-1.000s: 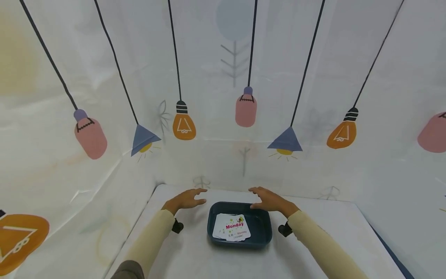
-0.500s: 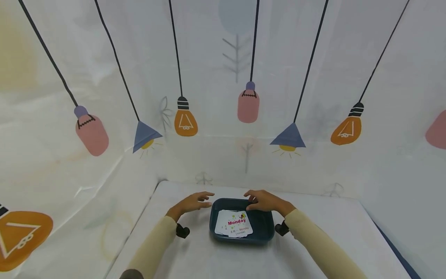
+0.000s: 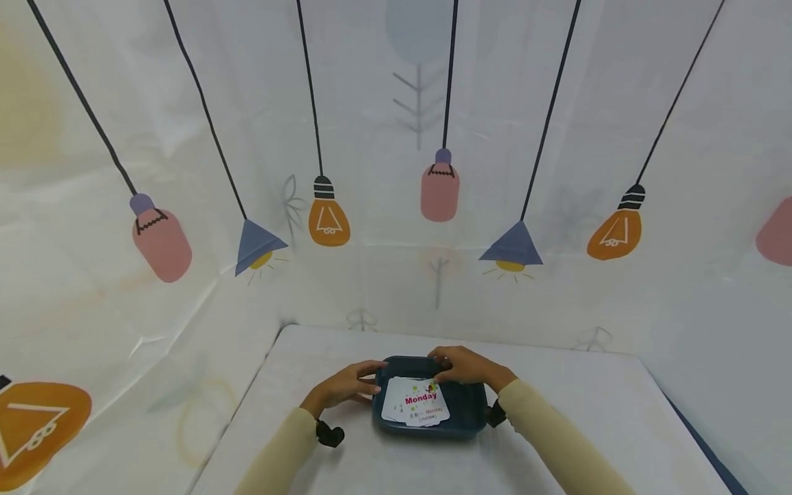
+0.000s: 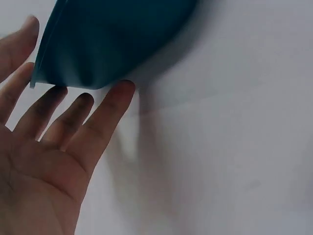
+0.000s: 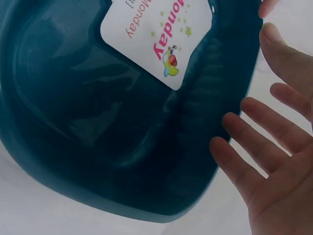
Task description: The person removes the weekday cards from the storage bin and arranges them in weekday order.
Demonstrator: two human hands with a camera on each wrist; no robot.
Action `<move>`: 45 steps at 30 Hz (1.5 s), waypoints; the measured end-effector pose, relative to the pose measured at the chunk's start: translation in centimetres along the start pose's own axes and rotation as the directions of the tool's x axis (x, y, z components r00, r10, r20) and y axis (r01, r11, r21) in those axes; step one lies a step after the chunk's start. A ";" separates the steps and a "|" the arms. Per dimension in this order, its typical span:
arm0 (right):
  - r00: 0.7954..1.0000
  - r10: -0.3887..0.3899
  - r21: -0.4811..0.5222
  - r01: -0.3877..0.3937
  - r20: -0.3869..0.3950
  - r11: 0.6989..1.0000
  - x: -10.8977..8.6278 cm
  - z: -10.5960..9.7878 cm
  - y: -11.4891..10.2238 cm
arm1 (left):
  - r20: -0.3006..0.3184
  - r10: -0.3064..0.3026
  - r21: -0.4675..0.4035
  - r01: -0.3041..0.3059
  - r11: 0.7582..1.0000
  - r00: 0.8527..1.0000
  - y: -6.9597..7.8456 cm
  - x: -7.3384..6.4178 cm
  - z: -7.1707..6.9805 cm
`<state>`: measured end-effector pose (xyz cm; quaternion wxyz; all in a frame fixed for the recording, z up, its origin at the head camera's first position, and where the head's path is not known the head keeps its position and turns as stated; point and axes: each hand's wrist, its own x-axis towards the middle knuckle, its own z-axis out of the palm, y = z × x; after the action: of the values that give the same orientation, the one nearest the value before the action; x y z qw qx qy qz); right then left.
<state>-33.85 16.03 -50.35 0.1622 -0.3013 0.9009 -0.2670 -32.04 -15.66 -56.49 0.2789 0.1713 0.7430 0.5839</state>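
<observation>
A dark teal tray (image 3: 465, 407) holds a stack of white cards (image 3: 402, 407) on its left side. The top card reads "Monday" in pink and bears a small cartoon figure (image 5: 170, 62). My left hand (image 3: 340, 386) is at the tray's left end; in the left wrist view its extended fingertips (image 4: 122, 90) come right up to the outer wall (image 4: 98, 58). Over the far rim, right of centre, is my right hand (image 3: 467, 366). Its fingers (image 5: 264, 159) are spread and loosely bent along the outside of the rim, with the thumb (image 5: 276, 39) near the edge.
The tray stands on a white table (image 3: 346, 460) whose back edge meets a white wall sheet (image 3: 383, 289) printed with hanging lamps. Black bands with dark attachments (image 3: 330, 434) are on both wrists.
My left hand has come right and nearer, up to the tray's left end. My right hand has shifted left along the far rim. The tray and cards keep their place.
</observation>
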 end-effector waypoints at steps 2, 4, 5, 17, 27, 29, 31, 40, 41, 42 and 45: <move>1.000 -0.005 -0.008 0.005 -0.001 1.000 0.1 0.1 0.0 | -0.002 0.006 -0.050 -0.006 0.999 1.000 -0.3 0.0 0.1; 1.000 -0.007 -0.011 0.007 -0.009 1.000 0.2 0.3 0.1 | -0.012 0.010 -0.098 -0.011 0.995 1.000 -0.8 0.0 0.3; 1.000 -0.010 -0.007 0.010 -0.013 1.000 0.3 0.4 0.2 | -0.018 0.007 -0.124 -0.009 0.992 1.000 -1.0 0.0 0.4; 1.000 0.006 -0.042 -0.006 0.005 0.999 0.9 1.7 0.4 | -0.062 0.000 -0.285 -0.017 0.958 0.998 -2.5 -0.6 1.1; 0.999 0.026 -0.053 -0.024 0.032 0.998 1.4 1.9 1.0 | -0.082 0.020 -0.263 -0.041 0.964 0.996 -3.3 -0.4 1.9; 0.999 0.012 -0.059 -0.010 0.034 0.998 1.5 1.9 1.0 | -0.089 0.018 -0.267 -0.041 0.963 0.996 -3.3 -0.5 2.0; 0.999 0.004 -0.056 -0.002 0.039 0.998 1.6 1.9 0.9 | -0.096 0.016 -0.273 -0.042 0.961 0.995 -3.3 -0.3 2.1; 0.997 0.019 -0.150 -0.007 0.076 0.989 1.4 3.5 0.8 | -0.198 0.010 -0.247 -0.060 0.967 0.980 -4.0 0.2 2.9; 0.996 0.016 -0.174 -0.001 0.084 0.985 1.4 3.8 0.8 | -0.204 0.009 -0.243 -0.060 0.968 0.979 -4.1 0.1 3.1; 0.996 0.016 -0.190 0.002 0.091 0.982 1.4 4.0 0.7 | -0.211 0.010 -0.240 -0.062 0.969 0.978 -4.1 0.0 3.1; 0.995 0.005 -0.249 0.021 0.102 0.968 1.5 4.4 0.5 | -0.229 0.012 -0.224 -0.065 0.972 0.973 -4.2 -0.1 3.0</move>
<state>-33.25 13.76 -54.42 0.1679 -0.3361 0.9166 -0.1366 -29.84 -14.44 -60.99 0.1991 0.0849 0.6938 0.6869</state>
